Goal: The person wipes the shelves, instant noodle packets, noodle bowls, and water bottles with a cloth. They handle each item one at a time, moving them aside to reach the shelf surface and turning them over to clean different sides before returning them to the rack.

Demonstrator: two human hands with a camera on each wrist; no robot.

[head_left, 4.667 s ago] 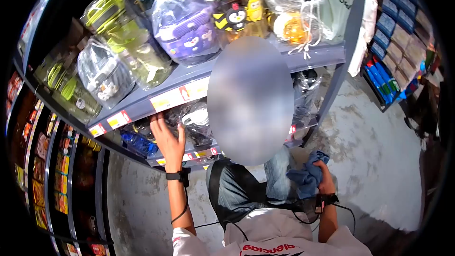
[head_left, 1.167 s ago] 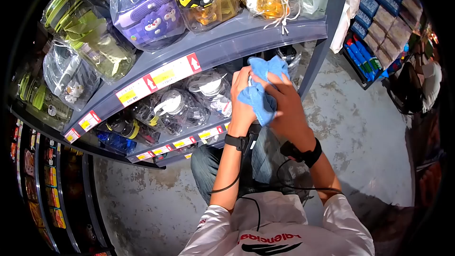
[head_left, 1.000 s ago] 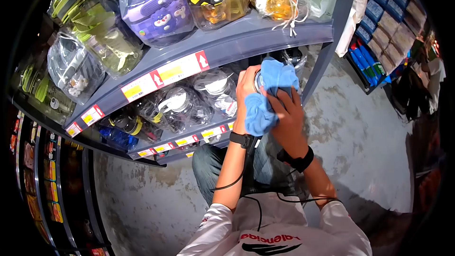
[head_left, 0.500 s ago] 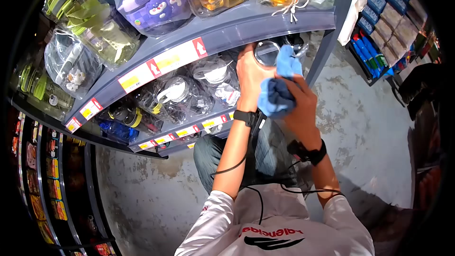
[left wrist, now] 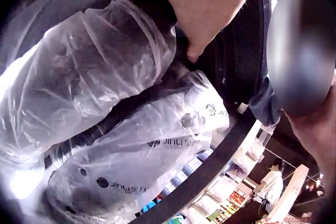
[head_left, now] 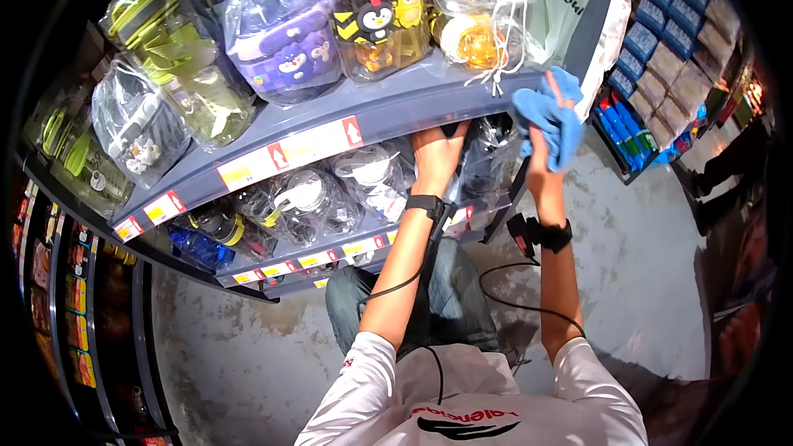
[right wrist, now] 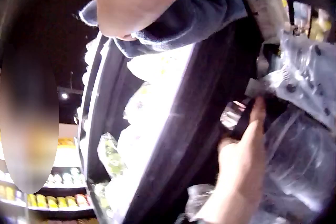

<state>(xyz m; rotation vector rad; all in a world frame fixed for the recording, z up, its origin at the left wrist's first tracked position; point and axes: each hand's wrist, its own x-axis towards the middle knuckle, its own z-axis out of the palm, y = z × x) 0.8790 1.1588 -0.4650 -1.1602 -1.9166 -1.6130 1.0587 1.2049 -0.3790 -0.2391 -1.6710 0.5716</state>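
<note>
In the head view my left hand (head_left: 438,157) reaches under the upper shelf's lip. Its thumb and fingers grip a dark container (head_left: 450,128), mostly hidden there. The right wrist view shows this left hand (right wrist: 239,169) with a shiny part of the container (right wrist: 233,115) beyond the fingers. Plastic-wrapped bottles (left wrist: 152,150) lie close beneath my left hand (left wrist: 205,3). Raised at the shelf's right end, my right hand (head_left: 545,165) holds a crumpled blue cloth (head_left: 555,116), its fingers partly covered by the folds.
Bagged bottles and a purple lunch box (head_left: 285,45) stand on the upper shelf (head_left: 388,99). White-lidded bottles (head_left: 301,190) fill the lower shelf to the left. A grey post (head_left: 591,16) bounds the right end, with a rack of blue packs (head_left: 657,8) beyond.
The left hand has carried the container from the shelf front, where the cloth touched it, in under the upper shelf. The right hand with the cloth has drawn away to the right and up.
</note>
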